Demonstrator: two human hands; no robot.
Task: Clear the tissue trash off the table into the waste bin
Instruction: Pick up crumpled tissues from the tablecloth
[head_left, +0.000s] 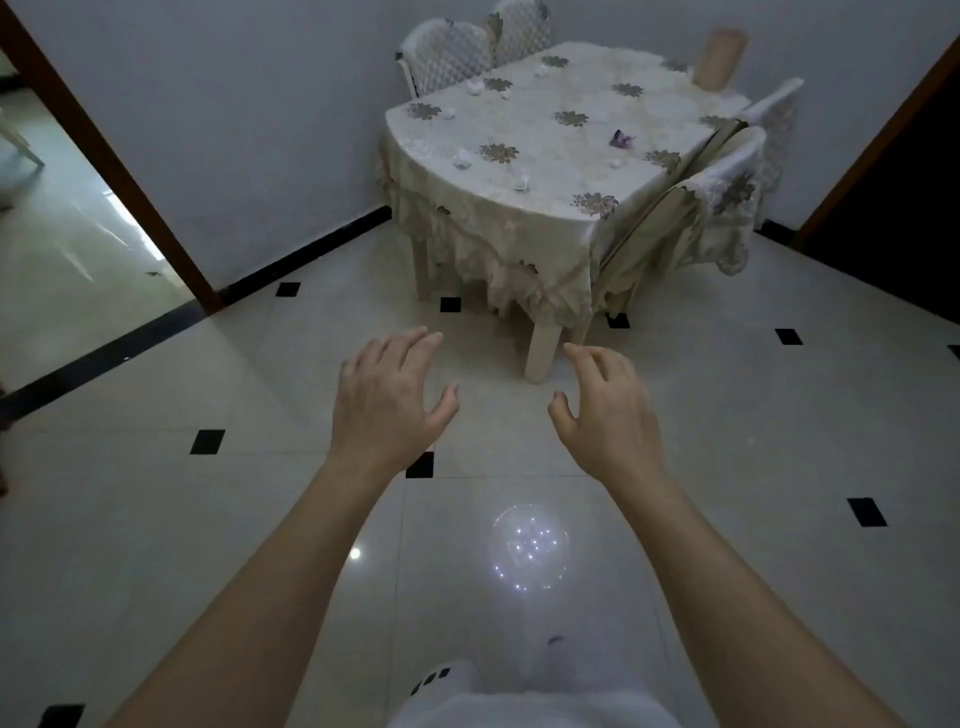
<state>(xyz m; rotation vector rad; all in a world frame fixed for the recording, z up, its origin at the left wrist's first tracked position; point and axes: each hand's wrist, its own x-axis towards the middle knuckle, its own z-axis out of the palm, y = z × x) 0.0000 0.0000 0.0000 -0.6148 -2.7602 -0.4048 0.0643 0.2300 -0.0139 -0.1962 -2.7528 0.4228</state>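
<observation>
Tissue wads (461, 159) dot the table (545, 171); both hands (387, 395) outstretched, empty, fingers spread.

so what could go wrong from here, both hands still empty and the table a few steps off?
1. The tissue wads are small, pale and scattered on a pale flowered tablecloth; the far ones are easy to miss.
2. No waste bin shows in this view, so carrying could stall.
3. The cloth hangs loose over the edge; the left hand or right hand could drag it and shift the purple scrap.
</observation>
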